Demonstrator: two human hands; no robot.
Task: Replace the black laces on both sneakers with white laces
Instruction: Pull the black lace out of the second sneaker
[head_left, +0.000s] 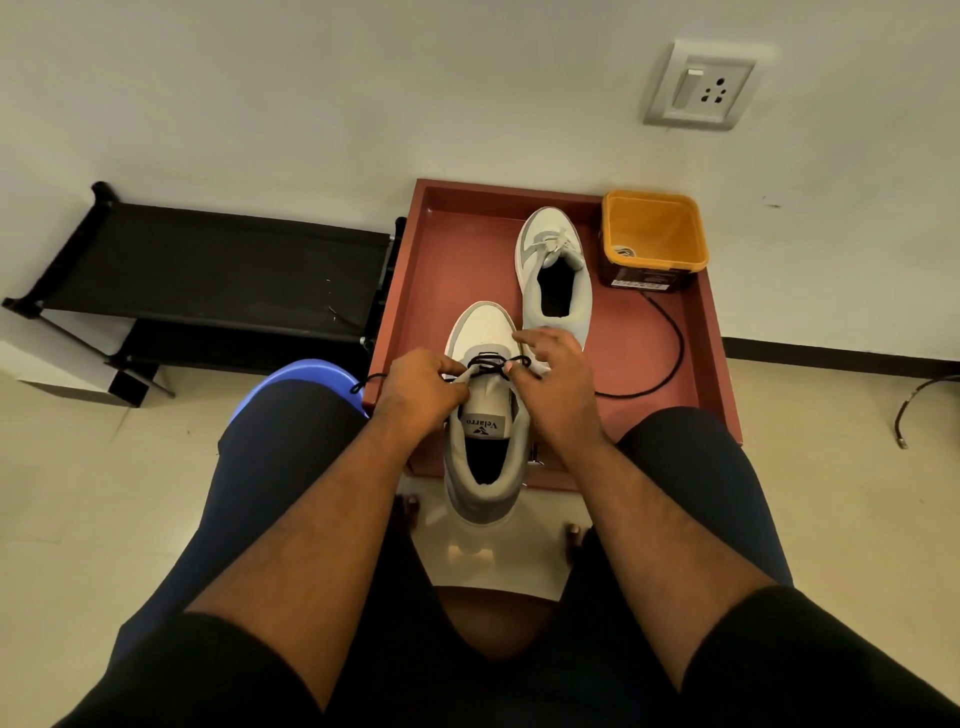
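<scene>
While the near sneaker (483, 410) sits at the tray's (711, 332) six o'clock edge, only a few black lace (491, 364) crossings remain low on it. Left hand (421, 389) pinches the lace at nine o'clock of the eyelets; right hand (558, 371) pinches it at three o'clock, index finger extended. Far sneaker (553, 270), at one o'clock, already carries pale laces, so it looks done. Left to do, by my reading: finish stripping this black lace, then thread white. Count: two sneakers, one orange tub (652, 239), one loose black lace (670, 353) trailing on the tray at three o'clock. No spare white lace visible.
</scene>
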